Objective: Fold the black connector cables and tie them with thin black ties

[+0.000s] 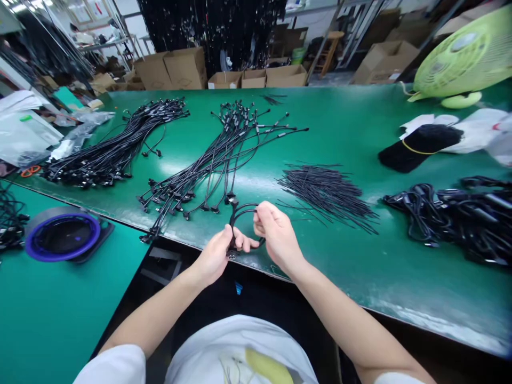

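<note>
My left hand (216, 256) grips a black cable harness (240, 216) near its connector end, just over the front edge of the green workbench (352, 266). My right hand (278, 234) pinches the same cable higher up, and the cable bends in a loop between my hands. Just beyond my hands, a fanned bundle of black Y-split cables (216, 165) lies with its connectors close to my fingers. A pile of thin black wires (328, 197) lies to the right of my right hand. Part of the held cable is hidden by my fingers.
A second cable bundle (116, 149) lies at the left, and a heap of thicker black cables (452, 218) at the right. A tied black wire bunch (420, 146) rests on white sheets. A lime-green fan (460, 56) stands at the far right corner. A blue-rimmed round device (62, 237) sits on a second green bench. Cardboard boxes (184, 69) stand behind.
</note>
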`<state>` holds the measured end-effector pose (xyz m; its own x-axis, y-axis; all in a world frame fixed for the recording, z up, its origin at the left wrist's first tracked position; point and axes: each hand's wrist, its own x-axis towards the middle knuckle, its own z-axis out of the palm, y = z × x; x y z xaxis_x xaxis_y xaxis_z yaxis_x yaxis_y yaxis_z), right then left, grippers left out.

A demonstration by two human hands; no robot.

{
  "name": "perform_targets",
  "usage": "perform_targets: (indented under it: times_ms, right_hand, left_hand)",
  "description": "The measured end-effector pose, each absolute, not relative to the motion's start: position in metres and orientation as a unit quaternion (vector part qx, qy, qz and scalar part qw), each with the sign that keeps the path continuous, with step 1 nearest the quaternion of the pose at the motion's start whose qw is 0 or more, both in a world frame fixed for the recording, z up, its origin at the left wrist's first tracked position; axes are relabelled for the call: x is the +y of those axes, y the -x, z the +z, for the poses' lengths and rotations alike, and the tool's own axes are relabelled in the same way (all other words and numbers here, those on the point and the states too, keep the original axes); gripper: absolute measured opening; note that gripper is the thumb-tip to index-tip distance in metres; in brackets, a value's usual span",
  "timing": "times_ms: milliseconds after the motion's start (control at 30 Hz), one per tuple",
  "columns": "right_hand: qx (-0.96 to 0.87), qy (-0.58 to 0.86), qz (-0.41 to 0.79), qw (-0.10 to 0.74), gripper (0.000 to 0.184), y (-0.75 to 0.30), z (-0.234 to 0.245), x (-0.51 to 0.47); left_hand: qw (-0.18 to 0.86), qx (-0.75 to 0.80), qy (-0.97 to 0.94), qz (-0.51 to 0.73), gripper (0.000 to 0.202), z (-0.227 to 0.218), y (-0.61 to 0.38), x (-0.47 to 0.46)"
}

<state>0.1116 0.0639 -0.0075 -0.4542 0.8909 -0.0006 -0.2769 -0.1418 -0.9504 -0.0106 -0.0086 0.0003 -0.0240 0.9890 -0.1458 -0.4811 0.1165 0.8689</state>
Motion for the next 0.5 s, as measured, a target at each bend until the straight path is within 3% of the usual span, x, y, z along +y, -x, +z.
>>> perform_targets:
  times_ms: [167, 233, 333, 400, 500]
  right_hand:
    - [-0.483, 0.293, 0.751, 0.343, 0.035, -0.112, -0.002, 0.053]
    - [-0.566, 0.305, 0.667, 0.378, 0.027, -0.113, -0.007, 0.052]
    - [-0.712, 0.295, 0.436, 0.465, 0.026, -0.114, -0.015, 0.051]
    - [-0.744, 0.282, 0.362, 0.486, 0.025, -0.114, -0.018, 0.05]
    - [-0.71, 0.27, 0.473, 0.446, 0.029, -0.114, -0.014, 0.048]
  left_hand:
    - [0.611, 0.432, -0.317, 0.584, 0.049, -0.016, 0.005, -0.02]
    - [0.585, 0.458, -0.379, 0.552, 0.043, -0.019, 0.006, -0.023]
    - [0.568, 0.489, -0.429, 0.504, 0.036, -0.022, 0.008, -0.024]
    - [0.586, 0.484, -0.433, 0.485, 0.035, -0.023, 0.007, -0.023]
    - [0.619, 0.468, -0.413, 0.476, 0.033, -0.022, 0.007, -0.019]
